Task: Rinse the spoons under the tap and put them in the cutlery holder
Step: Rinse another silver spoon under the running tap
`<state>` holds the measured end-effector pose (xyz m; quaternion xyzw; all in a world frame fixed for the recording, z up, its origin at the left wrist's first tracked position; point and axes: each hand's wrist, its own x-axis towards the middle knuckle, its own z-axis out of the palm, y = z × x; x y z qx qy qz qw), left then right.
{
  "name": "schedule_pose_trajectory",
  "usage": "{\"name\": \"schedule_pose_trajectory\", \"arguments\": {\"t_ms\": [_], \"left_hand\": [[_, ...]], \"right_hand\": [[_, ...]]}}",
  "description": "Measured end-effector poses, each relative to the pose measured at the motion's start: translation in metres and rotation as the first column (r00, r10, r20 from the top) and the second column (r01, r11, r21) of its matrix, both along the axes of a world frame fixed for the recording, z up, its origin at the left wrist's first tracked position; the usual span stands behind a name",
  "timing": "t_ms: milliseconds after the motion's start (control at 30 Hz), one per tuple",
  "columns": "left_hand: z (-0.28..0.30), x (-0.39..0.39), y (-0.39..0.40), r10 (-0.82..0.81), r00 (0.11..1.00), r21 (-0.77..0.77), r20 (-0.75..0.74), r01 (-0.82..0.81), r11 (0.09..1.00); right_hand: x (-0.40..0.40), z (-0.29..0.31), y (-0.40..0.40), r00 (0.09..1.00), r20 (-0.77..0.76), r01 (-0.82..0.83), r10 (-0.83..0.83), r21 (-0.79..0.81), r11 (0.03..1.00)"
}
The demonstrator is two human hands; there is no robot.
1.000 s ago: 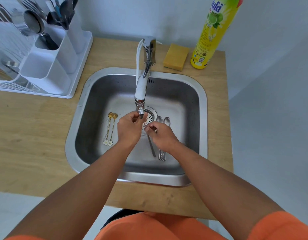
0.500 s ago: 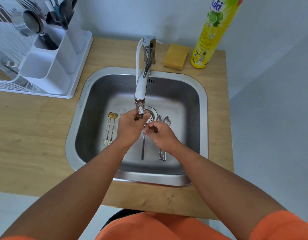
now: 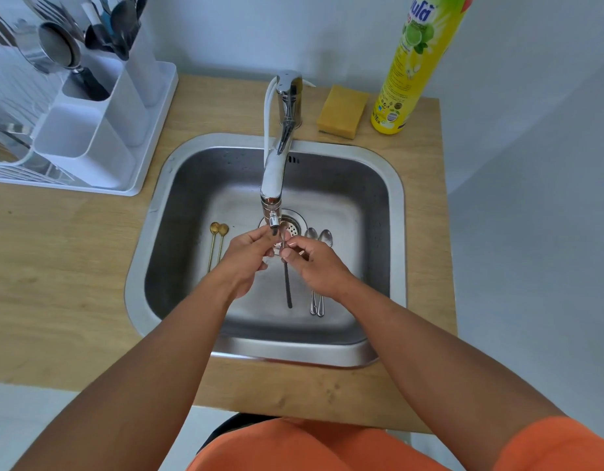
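Both hands meet under the tap spout (image 3: 274, 212) over the steel sink (image 3: 394, 212). My right hand (image 3: 314, 263) pinches a dark-handled spoon (image 3: 287, 287) near its bowl, and the handle hangs toward me. My left hand (image 3: 248, 254) has its curled fingers on the spoon's bowl right below the spout. On the sink floor lie two gold spoons (image 3: 216, 244) at the left and two silver spoons (image 3: 319, 271) at the right, partly under my right hand. The white cutlery holder (image 3: 90, 130) stands at the back left with utensils in its far compartments.
A white dish rack (image 3: 15, 154) holds the cutlery holder on the wooden counter (image 3: 56, 266). Behind the sink sit a yellow sponge (image 3: 342, 112) and a tall yellow dish-soap bottle (image 3: 412, 62). The drain strainer (image 3: 292, 226) lies under the spout.
The spoon's handle has swung from slanting right to hanging almost straight toward me. Both hands have stayed under the spout with small finger movements on the spoon.
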<state>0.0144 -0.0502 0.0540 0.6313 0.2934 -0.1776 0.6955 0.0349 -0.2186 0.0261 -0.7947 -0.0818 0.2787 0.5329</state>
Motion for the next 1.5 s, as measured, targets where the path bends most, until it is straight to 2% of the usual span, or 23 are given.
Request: {"name": "schedule_pose_trajectory", "arguments": {"t_ms": [367, 533, 667, 800, 967, 1300, 1500], "left_hand": [[-0.001, -0.002, 0.003, 0.004, 0.999, -0.184, -0.05, -0.013, 0.983], [-0.001, -0.005, -0.001, 0.099, 0.992, -0.001, -0.071, -0.1, 0.995], [0.0, -0.007, -0.006, 0.175, 0.985, 0.099, -0.003, -0.174, 0.98], [0.001, -0.009, -0.002, 0.05, 0.993, 0.086, 0.107, -0.06, 0.995], [-0.004, -0.008, 0.009, -0.087, 0.989, 0.076, 0.123, 0.078, 0.994], [-0.015, -0.005, 0.011, 0.055, 0.997, -0.099, 0.059, -0.049, 0.994], [-0.014, -0.003, 0.006, 0.088, 0.994, 0.017, 0.065, -0.089, 0.996]], "right_hand": [[-0.006, 0.001, 0.005, 0.998, -0.029, -0.048, 0.048, 0.017, 0.999], [-0.008, 0.0, 0.002, 0.999, -0.022, -0.042, 0.041, -0.038, 0.998], [-0.01, -0.003, 0.002, 1.0, 0.021, -0.001, 0.002, -0.078, 0.997], [-0.01, -0.004, 0.002, 1.0, -0.021, 0.016, -0.016, 0.006, 1.0], [-0.009, 0.0, 0.002, 0.998, -0.046, -0.035, 0.037, 0.054, 0.998], [-0.013, -0.001, 0.009, 0.993, -0.082, -0.074, 0.082, 0.102, 0.992], [-0.015, -0.004, 0.011, 0.994, -0.102, -0.019, 0.037, 0.171, 0.985]]}}
